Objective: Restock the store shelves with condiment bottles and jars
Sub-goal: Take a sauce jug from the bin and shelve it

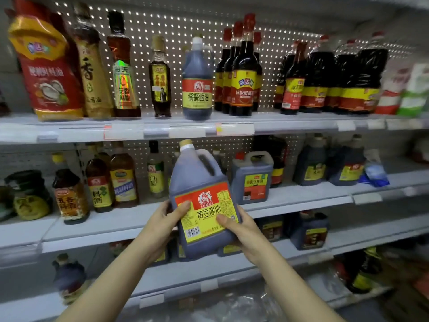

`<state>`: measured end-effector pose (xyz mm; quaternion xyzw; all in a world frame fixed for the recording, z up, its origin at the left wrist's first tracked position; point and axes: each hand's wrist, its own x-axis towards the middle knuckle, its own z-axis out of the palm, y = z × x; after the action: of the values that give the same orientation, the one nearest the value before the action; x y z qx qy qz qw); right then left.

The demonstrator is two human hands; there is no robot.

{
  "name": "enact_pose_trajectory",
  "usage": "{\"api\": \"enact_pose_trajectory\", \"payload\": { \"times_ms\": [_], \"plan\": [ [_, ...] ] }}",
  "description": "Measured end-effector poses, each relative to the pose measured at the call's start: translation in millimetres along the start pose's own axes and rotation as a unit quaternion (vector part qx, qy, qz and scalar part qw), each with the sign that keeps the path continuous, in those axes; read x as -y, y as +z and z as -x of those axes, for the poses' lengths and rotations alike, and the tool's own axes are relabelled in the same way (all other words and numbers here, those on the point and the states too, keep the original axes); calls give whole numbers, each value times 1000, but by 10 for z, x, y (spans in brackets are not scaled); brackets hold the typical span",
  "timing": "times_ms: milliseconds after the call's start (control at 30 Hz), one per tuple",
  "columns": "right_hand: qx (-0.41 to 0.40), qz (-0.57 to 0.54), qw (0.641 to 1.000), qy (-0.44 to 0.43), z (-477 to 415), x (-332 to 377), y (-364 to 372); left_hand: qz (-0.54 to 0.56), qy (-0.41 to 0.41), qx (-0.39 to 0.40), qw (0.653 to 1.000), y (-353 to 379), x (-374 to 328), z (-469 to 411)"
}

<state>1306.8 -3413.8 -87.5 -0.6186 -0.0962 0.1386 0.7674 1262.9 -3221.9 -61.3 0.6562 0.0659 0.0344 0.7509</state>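
A large dark soy sauce jug (199, 182) with a yellow cap, built-in handle and red-and-yellow label is held upright in front of the middle shelf (290, 201). My left hand (169, 219) grips its left side, thumb on the label. My right hand (239, 231) holds its lower right corner from below and the side. The jug hangs between a white vinegar bottle (156, 170) on its left and a similar, smaller soy sauce jug (251, 180) on its right.
The top shelf (139, 129) carries a red oyster sauce pouch (44, 66), sesame oil bottles and several dark soy bottles (241, 73). Cooking wine bottles (111, 180) stand on the middle shelf's left, dark jugs (329, 163) on its right. More jugs (308, 231) fill the lower shelf.
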Motion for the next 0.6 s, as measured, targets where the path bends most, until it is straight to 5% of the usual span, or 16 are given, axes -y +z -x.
{"api": "enact_pose_trajectory", "payload": {
  "times_ms": [367, 600],
  "plan": [
    [0, -15, 999, 34, 170, 171, -2182, 2, -12, 22, 1000, 1968, 506, -337],
    [23, 1, 998, 64, 244, 77, -2793, 63, -47, -22, 997, 2484, 904, -205]
  ]
}}
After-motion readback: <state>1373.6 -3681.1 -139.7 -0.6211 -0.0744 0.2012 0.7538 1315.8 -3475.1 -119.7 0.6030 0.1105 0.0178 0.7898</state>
